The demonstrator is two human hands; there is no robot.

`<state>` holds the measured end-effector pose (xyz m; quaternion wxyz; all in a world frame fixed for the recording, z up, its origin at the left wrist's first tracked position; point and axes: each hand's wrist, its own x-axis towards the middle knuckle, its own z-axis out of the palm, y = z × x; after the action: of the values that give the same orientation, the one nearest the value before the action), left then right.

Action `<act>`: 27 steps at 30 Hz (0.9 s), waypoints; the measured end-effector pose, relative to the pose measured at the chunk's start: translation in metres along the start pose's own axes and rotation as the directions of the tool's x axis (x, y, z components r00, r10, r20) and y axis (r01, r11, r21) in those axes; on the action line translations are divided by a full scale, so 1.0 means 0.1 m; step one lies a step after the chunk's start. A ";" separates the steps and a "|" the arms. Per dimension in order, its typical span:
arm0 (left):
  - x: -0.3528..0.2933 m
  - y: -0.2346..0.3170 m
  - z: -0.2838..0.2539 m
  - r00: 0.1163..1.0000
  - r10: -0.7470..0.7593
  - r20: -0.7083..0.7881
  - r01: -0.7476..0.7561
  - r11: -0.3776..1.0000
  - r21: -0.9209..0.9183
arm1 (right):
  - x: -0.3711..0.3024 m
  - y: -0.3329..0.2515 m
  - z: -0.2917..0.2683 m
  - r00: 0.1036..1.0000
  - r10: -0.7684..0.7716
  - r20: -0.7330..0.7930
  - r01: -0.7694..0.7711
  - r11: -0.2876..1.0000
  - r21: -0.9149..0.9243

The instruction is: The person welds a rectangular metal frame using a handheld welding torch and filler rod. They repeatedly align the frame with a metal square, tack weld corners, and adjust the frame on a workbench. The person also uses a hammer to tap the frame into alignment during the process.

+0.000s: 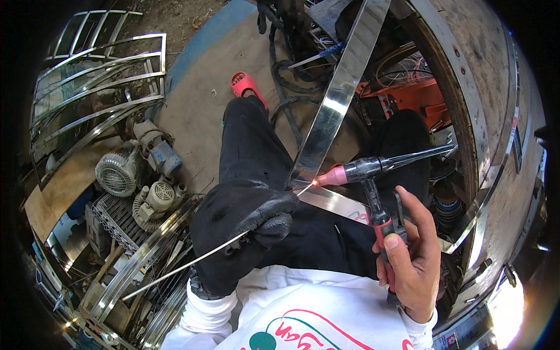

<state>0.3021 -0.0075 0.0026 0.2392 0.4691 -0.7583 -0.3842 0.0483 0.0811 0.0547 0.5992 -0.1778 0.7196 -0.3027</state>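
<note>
My left hand [248, 213], in a thick black glove, is closed around a thin welding rod [185, 266]. The rod's long tail slants down to the left, and its short end reaches the bright spot. Bare fingers of my right hand [413, 262] wrap the red and black handle of a TIG welding torch [363, 170]. Its pink nozzle points left at a small orange glow. There a long shiny metal bar [338, 108] meets a shorter shiny metal piece [335, 204] at an angle, across my lap.
Welded metal frames [99, 87] stand at the far left. Below them are a blower motor [116, 174] and a pile of metal lengths [140, 251]. Dark cables [280, 87] run over the floor beyond my knees. A heavy table edge [461, 76] and an orange machine [411, 102] lie right.
</note>
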 end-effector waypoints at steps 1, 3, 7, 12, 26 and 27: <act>0.00 0.00 0.00 1.000 -0.006 0.004 0.006 1.000 0.000 | 0.00 0.00 0.01 1.000 -0.006 -0.009 0.006 1.000 0.010; 0.00 0.01 0.00 1.000 0.018 0.001 -0.018 0.999 0.033 | -0.01 0.00 0.02 1.000 -0.017 -0.025 0.017 1.000 0.026; 0.02 0.04 -0.01 1.000 0.022 0.012 -0.022 0.999 0.045 | -0.04 0.03 -0.02 0.999 0.043 -0.027 -0.043 0.999 0.022; 0.01 0.06 -0.01 0.999 0.022 0.023 -0.024 0.998 0.067 | -0.04 0.16 0.00 0.819 -0.567 0.082 0.550 0.737 -0.393; -0.04 0.08 0.00 0.999 0.029 0.015 -0.031 0.992 0.126 | -0.09 0.11 0.07 0.998 0.056 0.011 -0.057 0.968 0.243; -0.04 0.08 0.00 0.999 0.039 0.018 -0.041 0.989 0.139 | -0.09 0.11 0.07 0.998 0.067 0.001 -0.065 0.966 0.252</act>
<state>0.2999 -0.0016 0.0095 0.2077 0.4664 -0.7944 -0.3292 0.0580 0.0935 0.0538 0.6238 -0.0752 0.6832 -0.3721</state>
